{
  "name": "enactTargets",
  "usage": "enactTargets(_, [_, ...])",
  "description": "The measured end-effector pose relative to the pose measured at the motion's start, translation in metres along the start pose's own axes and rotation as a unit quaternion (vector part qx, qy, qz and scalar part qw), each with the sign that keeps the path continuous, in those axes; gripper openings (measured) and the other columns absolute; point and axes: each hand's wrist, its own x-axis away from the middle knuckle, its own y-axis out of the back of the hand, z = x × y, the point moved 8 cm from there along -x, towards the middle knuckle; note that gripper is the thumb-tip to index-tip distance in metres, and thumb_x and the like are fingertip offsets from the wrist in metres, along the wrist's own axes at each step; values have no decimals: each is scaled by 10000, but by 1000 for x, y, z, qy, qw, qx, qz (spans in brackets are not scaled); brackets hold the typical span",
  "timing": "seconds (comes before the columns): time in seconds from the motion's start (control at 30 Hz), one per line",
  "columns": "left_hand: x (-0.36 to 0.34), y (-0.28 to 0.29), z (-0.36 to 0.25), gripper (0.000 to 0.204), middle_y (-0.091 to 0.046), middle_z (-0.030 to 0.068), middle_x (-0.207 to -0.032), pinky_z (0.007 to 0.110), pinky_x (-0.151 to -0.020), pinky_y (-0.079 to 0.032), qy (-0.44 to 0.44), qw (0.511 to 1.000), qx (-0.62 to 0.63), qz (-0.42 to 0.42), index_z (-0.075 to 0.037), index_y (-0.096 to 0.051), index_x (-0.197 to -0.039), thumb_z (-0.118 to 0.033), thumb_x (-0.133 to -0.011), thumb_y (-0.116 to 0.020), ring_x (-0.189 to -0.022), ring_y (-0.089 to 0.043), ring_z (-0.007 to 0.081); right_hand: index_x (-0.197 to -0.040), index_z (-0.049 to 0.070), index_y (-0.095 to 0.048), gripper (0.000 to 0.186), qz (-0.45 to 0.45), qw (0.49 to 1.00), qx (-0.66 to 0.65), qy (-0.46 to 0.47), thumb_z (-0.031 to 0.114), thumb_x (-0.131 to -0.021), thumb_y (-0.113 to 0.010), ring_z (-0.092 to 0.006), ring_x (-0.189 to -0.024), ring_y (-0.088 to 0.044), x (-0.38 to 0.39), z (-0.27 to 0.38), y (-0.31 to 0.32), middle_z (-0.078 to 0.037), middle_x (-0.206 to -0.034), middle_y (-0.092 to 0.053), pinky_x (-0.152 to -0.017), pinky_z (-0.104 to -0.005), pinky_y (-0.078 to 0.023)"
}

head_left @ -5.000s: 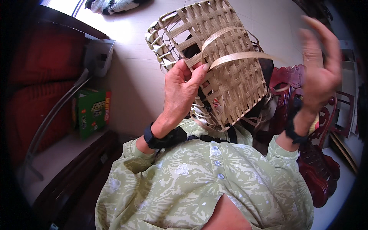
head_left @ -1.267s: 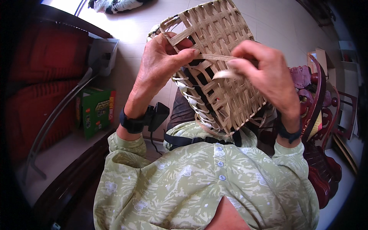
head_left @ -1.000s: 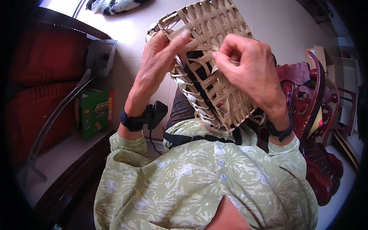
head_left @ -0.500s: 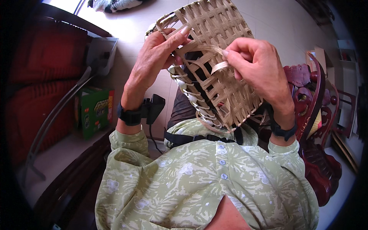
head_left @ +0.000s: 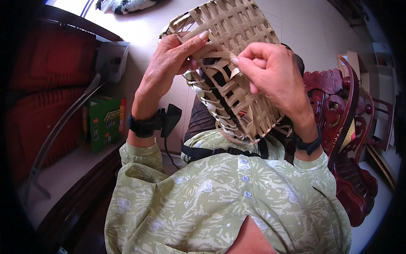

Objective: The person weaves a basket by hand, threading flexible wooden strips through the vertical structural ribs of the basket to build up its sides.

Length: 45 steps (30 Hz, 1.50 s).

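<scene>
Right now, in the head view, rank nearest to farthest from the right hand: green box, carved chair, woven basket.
1. Woven basket: in front, its loose strip pinched by the right hand.
2. Carved chair: to the hand's right.
3. Green box: far left, past the left hand.

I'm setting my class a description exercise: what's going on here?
A person is handling a woven basket. The left hand holds its left side, thumb on top, while the right hand pinches a flat strip. Wide gaps show near that left side; further right the basket is closely woven.
</scene>
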Motion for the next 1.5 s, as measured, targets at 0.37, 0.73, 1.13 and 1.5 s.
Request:
enactTargets(0.37, [1, -2, -3, 445, -533, -56, -637, 163, -451, -297, 20, 1000, -19, 11, -41, -682, -844, -478, -924, -699, -525, -486, 4, -795, -16, -671, 241, 43, 997, -13, 56, 187, -914, -623, -236, -640, -669, -14, 5, -19, -132, -682, -665, -624, -354, -525])
enactTargets(0.73, [1, -4, -7, 539, -535, -29, -549, 203, -431, -238, 11, 998, -49, 27, -9, -738, -785, -531, -910, -684, -450, -374, 12, -773, -15, -712, 234, -44, 994, 78, 59, 186, -849, -620, -329, -702, -723, -8, 11, -3, -214, -722, -691, -691, -419, -578])
enactTargets(1.13, [-7, 2, 4, 564, -494, -34, -531, 214, -431, -245, 2, 996, -76, 36, -55, -649, -660, -567, -894, -685, -454, -390, 35, -801, 1, -667, 276, 67, 996, -39, 42, 231, -930, -587, -288, -657, -666, -21, 10, -22, -168, -696, -666, -650, -411, -531])
enactTargets(1.5, [6, -1, 6, 249, -623, 17, -840, 161, -482, -364, -5, 966, 240, -100, -19, -611, -1059, -228, -949, -691, -596, -506, 39, -972, 85, -724, 153, -104, 939, 2, 327, 218, -922, -665, -298, -758, -680, -40, 32, -22, -125, -815, -682, -680, -392, -540])
